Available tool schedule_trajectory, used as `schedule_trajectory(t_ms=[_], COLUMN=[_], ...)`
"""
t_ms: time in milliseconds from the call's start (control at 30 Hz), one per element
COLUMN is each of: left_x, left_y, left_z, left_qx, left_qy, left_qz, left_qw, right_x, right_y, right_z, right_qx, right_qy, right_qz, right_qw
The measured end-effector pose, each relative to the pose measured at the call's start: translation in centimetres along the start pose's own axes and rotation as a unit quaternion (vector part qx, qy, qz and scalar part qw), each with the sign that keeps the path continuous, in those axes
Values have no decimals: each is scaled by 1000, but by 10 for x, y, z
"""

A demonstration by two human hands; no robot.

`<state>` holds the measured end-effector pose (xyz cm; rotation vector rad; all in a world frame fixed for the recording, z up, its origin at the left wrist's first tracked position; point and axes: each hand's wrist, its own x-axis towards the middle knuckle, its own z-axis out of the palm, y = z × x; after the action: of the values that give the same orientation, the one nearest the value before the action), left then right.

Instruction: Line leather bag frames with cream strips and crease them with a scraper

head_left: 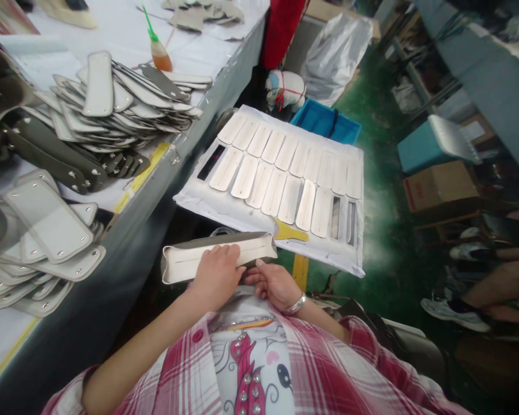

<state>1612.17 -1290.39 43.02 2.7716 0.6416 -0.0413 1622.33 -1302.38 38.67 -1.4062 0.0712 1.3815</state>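
Observation:
Close to my body lies a long grey bag piece (179,265) with a pale rectangular panel facing up and a thin line along it. My left hand (218,270) is closed over its near edge, fingers bent onto the panel and thumb toward the right. My right hand (274,283) is beside it at the near right edge, its fingers curled together against the piece; their tips are partly hidden. Beyond, a tilted white board (242,199) carries two rows of rounded pale panels (274,196), each with a line down it. A yellow flat tool (292,231) lies on the board's near edge.
The left table (125,17) holds heaped grey-edged rounded panels (99,86), another stack (47,219) nearer me, dark grey pieces (56,150) and a green-tipped bottle (159,55). A blue crate (328,122) stands behind the board. Boxes (441,187) and a person's leg (488,288) are at right.

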Motion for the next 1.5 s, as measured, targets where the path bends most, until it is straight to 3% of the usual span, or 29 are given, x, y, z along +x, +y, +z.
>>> schedule_trajectory(t_ms=[200, 400, 833, 1033, 1133, 1300, 1500], left_x=[-17, -13, -6, -27, -49, -72, -71], left_y=[-28, -20, -24, -52, -75, -96, -93], left_z=[-3, -5, -2, -18, -23, -10, 5], left_qx=[5, 30, 20, 53, 20, -18, -53], left_qy=[-22, 21, 25, 94, 97, 153, 193], left_qz=[25, 9, 13, -40, -10, 1, -41], left_qw=[999, 999, 999, 993, 995, 988, 979], right_x=[1, 7, 4, 7, 7, 8, 10], right_y=[5, 11, 9, 16, 18, 19, 24], right_z=[13, 26, 61, 71, 79, 91, 103], right_qx=[-4, -37, -133, -85, -85, -98, -118], right_qy=[27, 38, 5, 19, 22, 9, 5], right_qz=[-24, -34, -49, -27, -16, -8, 3], right_qw=[999, 998, 990, 996, 996, 995, 993])
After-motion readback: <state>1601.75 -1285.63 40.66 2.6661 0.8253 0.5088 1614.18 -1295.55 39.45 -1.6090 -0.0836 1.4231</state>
